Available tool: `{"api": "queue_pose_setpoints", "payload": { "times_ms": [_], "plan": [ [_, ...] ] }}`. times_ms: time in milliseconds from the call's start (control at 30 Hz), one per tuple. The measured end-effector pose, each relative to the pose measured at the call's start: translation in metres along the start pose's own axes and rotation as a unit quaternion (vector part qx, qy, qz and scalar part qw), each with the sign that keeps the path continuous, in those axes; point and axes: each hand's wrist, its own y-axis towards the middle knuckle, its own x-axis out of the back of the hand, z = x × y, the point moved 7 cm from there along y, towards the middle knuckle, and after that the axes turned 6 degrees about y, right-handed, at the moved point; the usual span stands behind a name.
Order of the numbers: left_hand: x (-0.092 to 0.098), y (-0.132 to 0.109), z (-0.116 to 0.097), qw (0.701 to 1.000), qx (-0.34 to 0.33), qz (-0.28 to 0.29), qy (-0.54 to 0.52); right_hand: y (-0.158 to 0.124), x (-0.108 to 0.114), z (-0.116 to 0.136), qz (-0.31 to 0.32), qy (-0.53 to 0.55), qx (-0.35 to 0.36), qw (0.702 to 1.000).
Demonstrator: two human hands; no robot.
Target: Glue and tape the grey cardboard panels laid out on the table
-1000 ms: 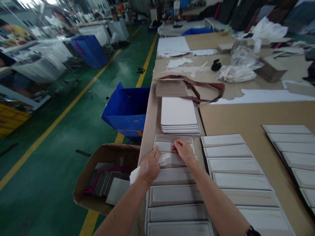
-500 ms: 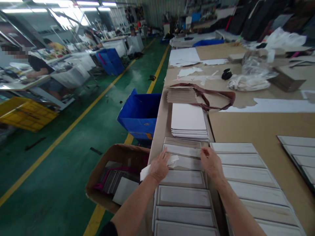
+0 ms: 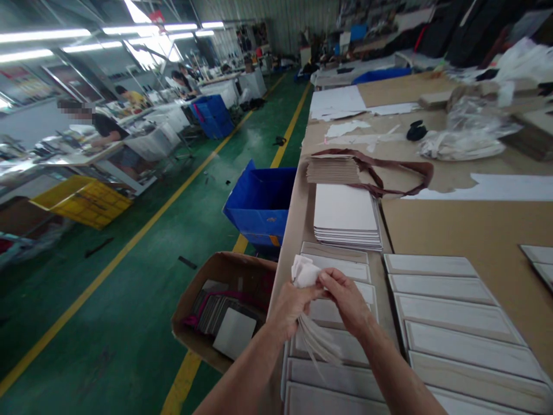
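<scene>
My left hand [image 3: 287,308] is closed around a bundle of thin white strips [image 3: 306,274], cloth or paper, I cannot tell which. A folded top sticks up from the fist, and loose ends trail below it, blurred. Thumb and fingers of my right hand [image 3: 348,297] pinch the same bundle near its top. Both hands are over a row of overlapping, white-faced flat panels [image 3: 332,397] with brownish edges. Just beyond them lies a neat stack of white boards [image 3: 343,207].
Right of the hands runs a second row of panels [image 3: 458,311]. A brown strap loop [image 3: 425,176] lies behind the stack. Beside the table's left edge stand a cardboard box [image 3: 184,328] of boards and a blue bin [image 3: 259,216]. A person [image 3: 106,129] sits far left.
My left hand has lifted the white strips off the panels and gathered them in its fist. My right hand has moved left from the panels' edge onto the bundle. The view has turned slightly left.
</scene>
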Motion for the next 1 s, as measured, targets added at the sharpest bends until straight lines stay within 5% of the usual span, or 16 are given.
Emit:
{"api": "queue_pose_setpoints", "payload": {
  "times_ms": [300, 633, 833, 1000],
  "plan": [
    [-0.02, -0.019, 0.028, 0.976, 0.131, 0.017, -0.176, 0.003, 0.013, -0.01, -0.011, -0.031, -0.02, 0.999],
    [-0.023, -0.007, 0.032, 0.953, 0.062, -0.117, -0.273, -0.011, 0.009, -0.013, 0.011, 0.099, -0.035, 0.994],
    [-0.041, -0.008, 0.036, 0.98, 0.054, -0.073, -0.176, -0.013, 0.029, -0.024, -0.07, 0.161, -0.051, 0.983],
    [-0.051, -0.012, 0.037, 0.998, 0.041, 0.001, 0.053, -0.003, 0.057, -0.01, -0.128, 0.186, -0.019, 0.974]
  ]
}}
